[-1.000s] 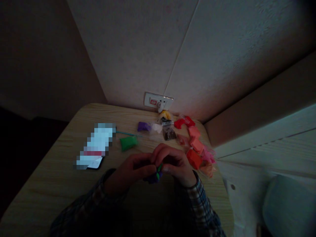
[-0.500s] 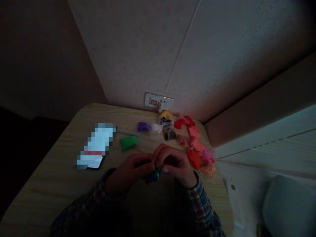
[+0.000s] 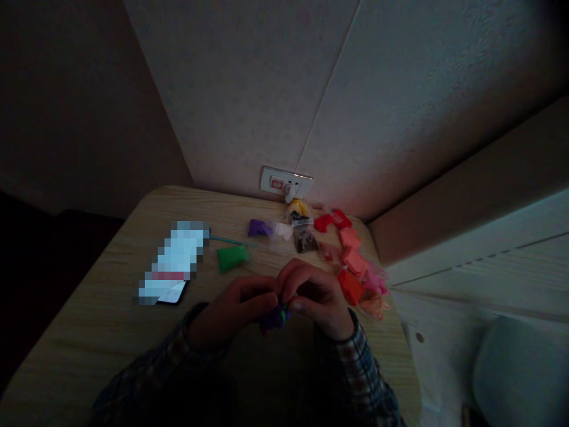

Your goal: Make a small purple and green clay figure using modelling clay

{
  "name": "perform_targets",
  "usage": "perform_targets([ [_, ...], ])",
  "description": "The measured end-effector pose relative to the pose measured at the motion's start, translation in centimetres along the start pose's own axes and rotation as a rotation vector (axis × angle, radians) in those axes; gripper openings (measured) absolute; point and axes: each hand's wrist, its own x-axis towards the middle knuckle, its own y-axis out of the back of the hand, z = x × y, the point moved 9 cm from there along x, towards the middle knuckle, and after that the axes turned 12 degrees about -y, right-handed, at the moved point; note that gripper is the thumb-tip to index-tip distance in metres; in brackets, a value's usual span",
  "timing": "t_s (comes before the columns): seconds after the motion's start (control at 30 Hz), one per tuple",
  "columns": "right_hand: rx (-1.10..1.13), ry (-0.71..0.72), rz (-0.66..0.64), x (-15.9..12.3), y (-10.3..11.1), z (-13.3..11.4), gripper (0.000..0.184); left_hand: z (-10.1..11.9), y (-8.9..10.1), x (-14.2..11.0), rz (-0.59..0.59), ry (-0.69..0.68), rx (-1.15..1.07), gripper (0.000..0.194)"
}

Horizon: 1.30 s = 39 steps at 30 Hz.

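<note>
Between my two hands is a small purple clay piece (image 3: 271,320) with bright green bits on its right side. My left hand (image 3: 233,308) is closed on it from the left, thumb and fingers pinched at its upper edge. From the right, the thumb and bent fingers of my right hand (image 3: 317,296) pinch the top of the same piece beside the green. Fingers hide its upper part, and the dim light blurs its shape. Just beyond my left hand lies a green clay packet (image 3: 232,258).
A phone with a blurred-out screen (image 3: 178,255) lies left on the wooden table (image 3: 98,308), near a thin teal stick (image 3: 226,240). Purple (image 3: 261,228), black (image 3: 306,241), red (image 3: 341,219) and orange (image 3: 351,287) clay packets lie toward the wall socket (image 3: 285,181) and right edge.
My hands stay in nearly the same place. The clay piece has turned slightly, and less green shows beside my right thumb.
</note>
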Motion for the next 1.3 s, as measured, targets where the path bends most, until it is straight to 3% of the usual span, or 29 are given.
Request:
perform_targets([
  [0.57,-0.118,0.03,0.004,0.0,-0.1,-0.5,0.01,-0.4,0.2,0.0,-0.021,0.009,0.044,0.055],
  [1.3,-0.041,-0.049,0.05,-0.1,0.5,0.7,0.015,-0.4,0.2,-0.2,0.007,0.025,-0.013,0.054],
])
